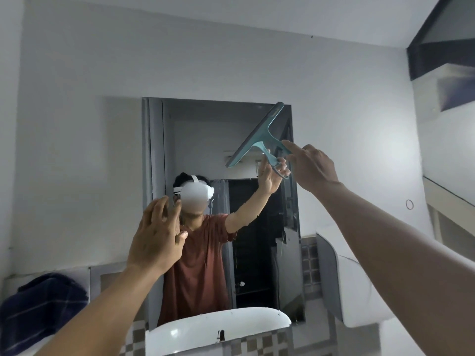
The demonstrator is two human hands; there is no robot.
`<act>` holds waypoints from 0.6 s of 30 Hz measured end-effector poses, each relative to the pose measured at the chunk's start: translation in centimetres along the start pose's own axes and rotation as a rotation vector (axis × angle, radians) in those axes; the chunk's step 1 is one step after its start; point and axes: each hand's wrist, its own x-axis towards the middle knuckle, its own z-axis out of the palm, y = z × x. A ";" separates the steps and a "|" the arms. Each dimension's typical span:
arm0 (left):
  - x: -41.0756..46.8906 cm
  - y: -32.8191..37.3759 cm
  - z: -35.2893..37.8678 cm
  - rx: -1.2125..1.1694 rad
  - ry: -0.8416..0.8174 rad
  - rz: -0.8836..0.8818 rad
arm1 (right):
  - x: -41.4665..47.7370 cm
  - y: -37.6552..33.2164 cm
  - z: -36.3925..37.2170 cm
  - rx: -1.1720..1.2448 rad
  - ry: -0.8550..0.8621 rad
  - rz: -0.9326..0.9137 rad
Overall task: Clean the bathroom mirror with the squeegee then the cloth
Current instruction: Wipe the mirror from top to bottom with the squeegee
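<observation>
The rectangular mirror [195,140] hangs on the white wall straight ahead. A teal squeegee [259,134] lies tilted against its upper right part, blade running from the top right corner down to the left. My right hand [313,165] holds the squeegee's handle, index finger stretched along it. My left hand [156,240] is raised in front of the mirror's lower left edge, fingers spread, holding nothing. A dark blue checked cloth [43,304] lies bunched on the ledge at the lower left.
A white basin [218,327] sits below the mirror, above checked tiles. A white curved fixture [341,278] juts from the wall at the right, close under my right forearm. A dark window frame [437,55] fills the top right corner.
</observation>
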 end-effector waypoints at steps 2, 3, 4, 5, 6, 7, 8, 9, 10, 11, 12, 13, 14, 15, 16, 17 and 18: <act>0.0 -0.1 -0.1 0.010 -0.005 0.007 | -0.1 -0.2 -0.1 0.008 0.000 0.009; 0.0 -0.1 -0.1 0.010 -0.009 0.006 | -0.1 -0.4 -0.2 0.011 0.002 0.016; 0.1 -0.1 -0.1 0.008 -0.013 0.001 | -0.1 -0.5 -0.3 0.012 0.007 0.021; 0.1 -0.1 -0.1 0.003 -0.016 -0.003 | 0.0 -0.6 -0.4 0.007 0.016 0.025; 0.1 0.0 -0.2 -0.003 -0.018 -0.006 | 0.0 -0.7 -0.5 0.004 0.019 0.034; 0.1 0.0 -0.2 -0.008 -0.020 -0.008 | 0.0 -0.8 -0.6 0.016 0.020 0.053; 0.1 0.0 -0.2 -0.008 -0.022 -0.009 | -0.1 -0.9 -0.7 0.042 0.015 0.082; 0.1 0.0 -0.3 -0.005 -0.022 -0.007 | -0.2 -1.0 -0.7 0.066 0.007 0.109; 0.1 0.0 -0.3 -0.001 -0.021 -0.004 | -0.4 -1.2 -0.7 0.072 0.006 0.122; 0.1 0.0 -0.3 0.004 -0.019 -0.001 | -0.6 -1.4 -0.6 0.064 0.004 0.128; 0.1 -0.1 -0.3 0.007 -0.016 0.002 | -0.9 -1.7 -0.4 0.064 0.000 0.136; 0.2 -0.1 -0.3 0.011 -0.013 0.004 | -1.2 -2.0 -0.2 0.079 -0.004 0.152; 0.2 -0.1 -0.4 0.014 -0.011 0.008 | -1.4 -2.3 0.0 0.099 -0.011 0.169; 0.2 -0.1 -0.4 0.016 -0.009 0.012 | -1.7 -2.6 0.3 0.118 -0.019 0.182; 0.2 -0.1 -0.4 0.014 -0.006 0.016 | -2.0 -2.9 0.5 0.132 -0.027 0.193; 0.2 -0.2 -0.4 0.010 -0.004 0.019 | -2.4 -3.2 0.6 0.145 -0.039 0.204; 0.2 -0.2 -0.5 0.006 -0.002 0.021 | -2.8 -3.5 0.7 0.161 -0.053 0.213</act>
